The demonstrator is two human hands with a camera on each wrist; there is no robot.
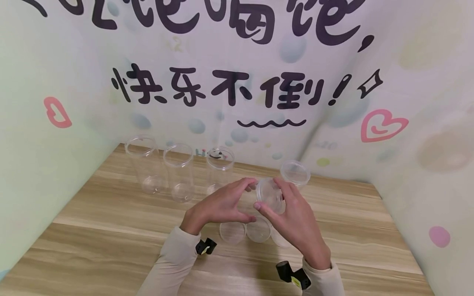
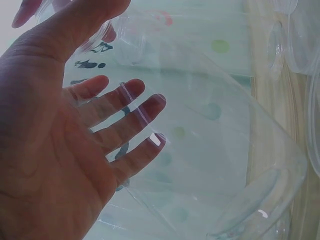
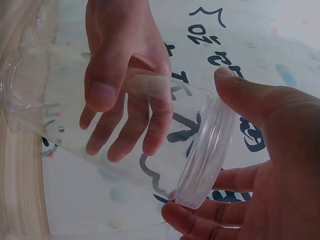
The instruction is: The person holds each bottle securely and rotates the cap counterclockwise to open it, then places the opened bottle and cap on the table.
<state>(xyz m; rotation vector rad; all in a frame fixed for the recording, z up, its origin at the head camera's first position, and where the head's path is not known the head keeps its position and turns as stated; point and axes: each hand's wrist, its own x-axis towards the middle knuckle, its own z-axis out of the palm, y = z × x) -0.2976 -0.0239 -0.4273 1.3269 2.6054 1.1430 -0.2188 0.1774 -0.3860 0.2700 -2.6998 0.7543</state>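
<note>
A clear plastic jar (image 3: 150, 175) hangs tilted between the two hands, its ridged clear lid (image 3: 207, 150) toward the right palm. My right hand (image 1: 296, 218) grips it around the lid, thumb on one side and fingers on the other, as the right wrist view shows. Close around the jar's body is my left hand (image 1: 222, 203), its fingers spread and its thumb well apart from them. Through the transparent wall, the left fingers (image 2: 142, 112) show nearly straight in the left wrist view.
Three tall clear jars with uncovered tops, among them the middle jar (image 1: 179, 172), stand at the table's back left. Another clear jar (image 1: 295, 172) is behind the right hand. Round clear lids (image 1: 232, 232) lie on the wooden table (image 1: 111, 246) below the hands. A printed cloth wall (image 1: 207, 119) closes the back.
</note>
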